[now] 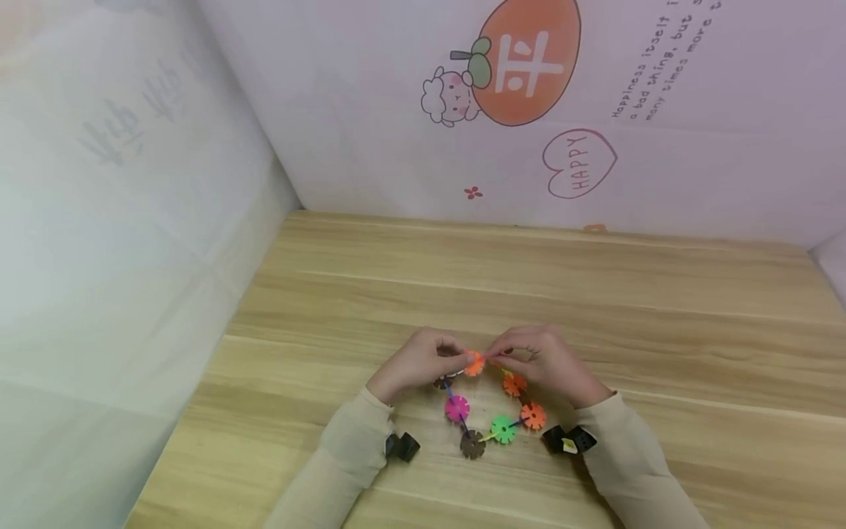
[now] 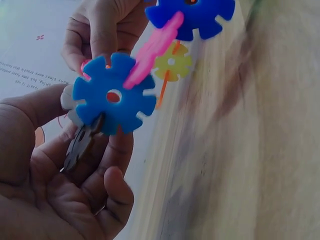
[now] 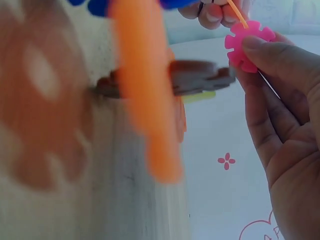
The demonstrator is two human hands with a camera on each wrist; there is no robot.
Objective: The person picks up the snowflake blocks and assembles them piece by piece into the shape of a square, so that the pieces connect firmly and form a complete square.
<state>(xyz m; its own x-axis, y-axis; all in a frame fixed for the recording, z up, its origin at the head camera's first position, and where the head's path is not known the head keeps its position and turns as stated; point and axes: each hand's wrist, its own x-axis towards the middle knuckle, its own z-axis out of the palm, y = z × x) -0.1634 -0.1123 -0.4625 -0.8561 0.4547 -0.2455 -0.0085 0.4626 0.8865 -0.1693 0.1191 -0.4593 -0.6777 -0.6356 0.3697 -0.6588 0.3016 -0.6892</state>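
Note:
Notched plastic discs, slotted edge to edge, form a loose chain of several colours between and below my hands. My left hand [image 1: 418, 361] pinches an orange disc [image 1: 474, 365] at its upper end. Meeting it from the other side, my right hand [image 1: 545, 361] pinches a pink disc [image 3: 239, 50] between thumb and fingers; in the right wrist view an orange disc's edge touches its rim. A blue disc [image 2: 90, 90] and a brown disc [image 2: 77, 150] hang near the left palm. A magenta disc [image 1: 457, 408] and a green disc [image 1: 503, 430] lie lower in the chain.
A wood-grain table [image 1: 317, 294] lies under the hands. White printed sheets [image 1: 370, 132] rise behind it and at the left. Black wrist devices sit by both sleeves, one at the left cuff [image 1: 408, 447] and one at the right cuff [image 1: 555, 440].

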